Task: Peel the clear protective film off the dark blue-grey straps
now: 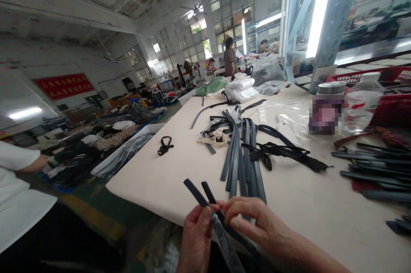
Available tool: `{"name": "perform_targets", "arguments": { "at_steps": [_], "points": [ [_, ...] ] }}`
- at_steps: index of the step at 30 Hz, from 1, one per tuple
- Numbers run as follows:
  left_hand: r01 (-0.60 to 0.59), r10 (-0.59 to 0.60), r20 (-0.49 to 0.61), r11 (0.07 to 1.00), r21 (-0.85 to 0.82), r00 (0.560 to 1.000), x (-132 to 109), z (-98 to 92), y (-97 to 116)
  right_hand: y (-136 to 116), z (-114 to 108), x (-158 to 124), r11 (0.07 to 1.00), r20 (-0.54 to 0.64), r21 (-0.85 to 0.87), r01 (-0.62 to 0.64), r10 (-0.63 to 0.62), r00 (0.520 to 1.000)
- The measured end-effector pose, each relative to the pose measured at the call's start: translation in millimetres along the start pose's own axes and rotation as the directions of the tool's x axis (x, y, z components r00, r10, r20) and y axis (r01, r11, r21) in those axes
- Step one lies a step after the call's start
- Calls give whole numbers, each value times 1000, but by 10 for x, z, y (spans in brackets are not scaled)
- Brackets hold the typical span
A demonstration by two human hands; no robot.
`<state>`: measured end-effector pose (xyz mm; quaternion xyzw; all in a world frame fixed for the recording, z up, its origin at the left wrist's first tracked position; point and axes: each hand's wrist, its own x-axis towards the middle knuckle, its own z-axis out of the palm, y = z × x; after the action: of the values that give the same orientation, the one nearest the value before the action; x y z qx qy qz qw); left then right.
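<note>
Layout of your worktable (150, 181).
Strips (233, 166) lie before you — bags (240, 89) toward the far end, jar (326, 110) and bottle (366, 99) right — bin (109, 161) beyond the left edge.

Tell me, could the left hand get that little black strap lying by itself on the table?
Probably yes. The little black strap lies ahead of the left hand, and nothing seems to block the tabletop between. But its fingers are pinching a dark strip, so they may need freeing first.

Red banner (64, 85): left of the table (150, 174), two yellow lines, too blurred to read.
Bottle (369, 93): on the table's right side, red marking, unreadable.
</note>
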<state>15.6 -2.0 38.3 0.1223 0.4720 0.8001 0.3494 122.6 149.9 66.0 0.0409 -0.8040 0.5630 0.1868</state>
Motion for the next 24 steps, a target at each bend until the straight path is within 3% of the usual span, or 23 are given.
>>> {"name": "perform_targets", "arguments": {
  "at_steps": [2,3,6,9,13,19,24],
  "points": [
    [-43,45,-26,995,92,999,30,12,71,22,-89,51,996,-204,66,-63,76,976],
    [-54,57,-15,987,154,998,40,33,96,15,-125,88,993,-248,78,-86,103,963],
    [-58,29,91,938,341,995,61,137,108,-70,-169,210,984,-121,90,-155,165,979],
    [-64,-6,176,919,389,984,94,233,46,-158,-136,296,980,-11,50,-190,191,982],
    [-41,-35,222,943,331,974,164,235,-45,-181,-95,312,973,-93,-43,-225,221,971],
    [-50,-63,265,915,400,962,173,257,-128,-242,-231,369,926,-164,185,-329,359,919],
    [-10,-76,209,924,383,975,58,444,-167,-311,-441,456,963,-284,175,-207,251,925]
  ]
}}
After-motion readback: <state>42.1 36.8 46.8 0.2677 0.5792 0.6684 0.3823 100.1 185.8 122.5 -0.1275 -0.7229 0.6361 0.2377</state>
